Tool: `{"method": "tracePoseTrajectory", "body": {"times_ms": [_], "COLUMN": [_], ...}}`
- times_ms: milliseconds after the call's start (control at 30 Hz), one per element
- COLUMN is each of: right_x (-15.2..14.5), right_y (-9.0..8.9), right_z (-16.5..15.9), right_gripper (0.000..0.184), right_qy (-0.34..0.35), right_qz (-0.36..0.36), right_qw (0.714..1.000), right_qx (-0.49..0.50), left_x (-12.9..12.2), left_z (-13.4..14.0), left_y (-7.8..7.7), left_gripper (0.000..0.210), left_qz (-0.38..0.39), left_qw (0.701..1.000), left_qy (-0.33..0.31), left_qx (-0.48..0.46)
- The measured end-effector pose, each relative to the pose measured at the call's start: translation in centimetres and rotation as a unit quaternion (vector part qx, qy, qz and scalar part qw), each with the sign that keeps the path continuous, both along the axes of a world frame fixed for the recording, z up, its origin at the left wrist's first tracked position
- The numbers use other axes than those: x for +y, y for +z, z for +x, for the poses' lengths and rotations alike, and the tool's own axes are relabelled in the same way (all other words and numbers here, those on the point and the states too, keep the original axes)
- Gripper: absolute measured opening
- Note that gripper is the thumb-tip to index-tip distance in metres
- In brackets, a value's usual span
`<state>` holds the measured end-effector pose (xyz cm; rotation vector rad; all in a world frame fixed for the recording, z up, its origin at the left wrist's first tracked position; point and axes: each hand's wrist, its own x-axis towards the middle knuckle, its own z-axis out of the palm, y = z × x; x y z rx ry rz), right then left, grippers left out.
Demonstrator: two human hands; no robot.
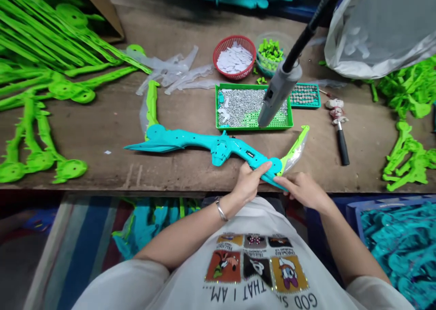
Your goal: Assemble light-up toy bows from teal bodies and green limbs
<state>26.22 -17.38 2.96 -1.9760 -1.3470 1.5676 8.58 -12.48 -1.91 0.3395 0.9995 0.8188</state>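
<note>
A turquoise toy bow (197, 140) lies across the near part of the table, with lime-green and clear pieces at both ends. My left hand (250, 180) is closed around its right limb, thumb on top near the round joint. At the pointed right tip, my right hand (303, 189) grips the turquoise edge, just below the green arm piece (292, 149). The left green arm piece (151, 103) stands up from the bow's other round joint. Above the bow hangs a grey power screwdriver (277, 96), touched by neither hand.
Behind the bow stands a green tray (221, 127) of small screws. Further back are a red basket (218, 60) of white pieces and a tub of green parts (270, 51). A black-handled hammer (342, 142) lies right. Green parts (44, 158) pile at left.
</note>
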Motion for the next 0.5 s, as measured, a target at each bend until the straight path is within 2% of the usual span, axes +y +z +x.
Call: {"method": "tracePoseTrajectory", "body": {"times_ms": [67, 133, 167, 200, 267, 367, 500], "right_x": [2.0, 5.0, 6.7, 8.4, 11.7, 15.2, 17.1], "right_y": [1.7, 2.8, 3.0, 2.9, 2.1, 1.1, 2.2], "right_z": [1.1, 1.0, 0.6, -0.1, -1.6, -3.2, -3.2], "right_gripper": [0.048, 0.038, 0.043, 0.057, 0.078, 0.069, 0.055], "right_qy": [-0.035, -0.122, -0.151, -0.156, -0.118, -0.067, -0.039], "right_qz": [0.125, 0.266, 0.323, 0.366, 0.401, 0.395, 0.397], "right_qw": [0.988, 0.951, 0.93, 0.915, 0.909, 0.914, 0.911], "right_qx": [-0.088, -0.1, -0.085, -0.063, -0.005, 0.071, 0.106], "left_x": [0.0, 0.1, 0.1, 0.1, 0.1, -0.1, -0.3], "left_z": [0.0, 0.0, 0.0, 0.1, 0.1, 0.0, -0.3], "left_y": [-0.2, -0.3, -0.3, -0.3, -0.2, -0.1, -0.1], "left_gripper": [0.05, 0.052, 0.054, 0.056, 0.062, 0.07, 0.074], "left_qz": [0.003, 0.004, 0.006, 0.007, 0.007, -0.004, -0.015], "left_qw": [1.0, 1.0, 1.0, 0.999, 0.999, 0.999, 0.999], "left_qy": [0.0, -0.002, 0.0, 0.006, 0.013, -0.004, -0.03], "left_qx": [0.004, 0.018, 0.027, 0.035, 0.041, 0.033, 0.019]}}
